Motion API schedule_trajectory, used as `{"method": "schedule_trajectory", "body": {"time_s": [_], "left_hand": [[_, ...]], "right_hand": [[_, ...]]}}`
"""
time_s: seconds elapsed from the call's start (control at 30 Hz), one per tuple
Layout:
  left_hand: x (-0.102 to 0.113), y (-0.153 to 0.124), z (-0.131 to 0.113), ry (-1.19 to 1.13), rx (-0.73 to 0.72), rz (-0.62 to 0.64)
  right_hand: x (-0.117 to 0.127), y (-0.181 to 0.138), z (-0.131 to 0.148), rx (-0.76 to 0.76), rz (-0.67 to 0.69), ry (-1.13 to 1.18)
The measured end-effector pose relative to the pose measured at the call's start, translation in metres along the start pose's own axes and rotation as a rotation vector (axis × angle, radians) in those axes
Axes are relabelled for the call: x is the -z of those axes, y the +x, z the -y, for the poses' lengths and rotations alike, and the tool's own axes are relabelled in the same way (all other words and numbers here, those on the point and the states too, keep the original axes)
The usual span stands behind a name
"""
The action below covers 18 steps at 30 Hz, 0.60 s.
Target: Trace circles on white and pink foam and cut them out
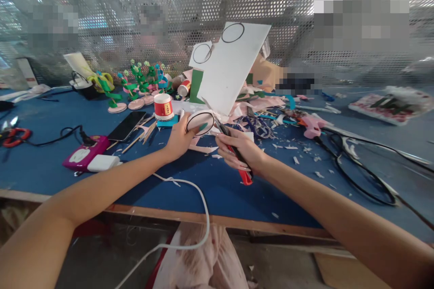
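One bare left hand [179, 137], at frame centre, pinches white paper marked with a black circle [200, 118]. Just rightward, the right hand [243, 148] grasps a red-and-black cutting tool [246, 177].

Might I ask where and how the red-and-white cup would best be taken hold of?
Probably around the middle of its side wall, coming from the near side: the red-and-white cup stands on end with its rounded wall exposed toward the wearer, while green paper plants crowd behind and to its left.
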<state>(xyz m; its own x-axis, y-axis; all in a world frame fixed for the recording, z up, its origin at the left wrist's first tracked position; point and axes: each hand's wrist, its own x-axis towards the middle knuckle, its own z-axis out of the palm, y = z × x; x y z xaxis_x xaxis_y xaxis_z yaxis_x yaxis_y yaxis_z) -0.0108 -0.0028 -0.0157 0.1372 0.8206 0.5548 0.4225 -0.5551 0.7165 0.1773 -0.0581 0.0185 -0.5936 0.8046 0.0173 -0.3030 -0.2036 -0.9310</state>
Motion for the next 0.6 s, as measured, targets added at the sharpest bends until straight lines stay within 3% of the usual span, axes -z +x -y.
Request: {"method": "schedule_trajectory", "body": {"time_s": [0.43, 0.6], "left_hand": [[-0.0027, -0.0026, -0.0024, -0.067, 0.000, 0.092], [-0.0039, -0.0026, -0.0036, -0.039, 0.050, 0.015]], "right_hand": [[0.0001, -0.0007, -0.0008, 0.031, 0.002, -0.032], [-0.0024, 0.0001, 0.0003, 0.045, -0.024, -0.040]]}}
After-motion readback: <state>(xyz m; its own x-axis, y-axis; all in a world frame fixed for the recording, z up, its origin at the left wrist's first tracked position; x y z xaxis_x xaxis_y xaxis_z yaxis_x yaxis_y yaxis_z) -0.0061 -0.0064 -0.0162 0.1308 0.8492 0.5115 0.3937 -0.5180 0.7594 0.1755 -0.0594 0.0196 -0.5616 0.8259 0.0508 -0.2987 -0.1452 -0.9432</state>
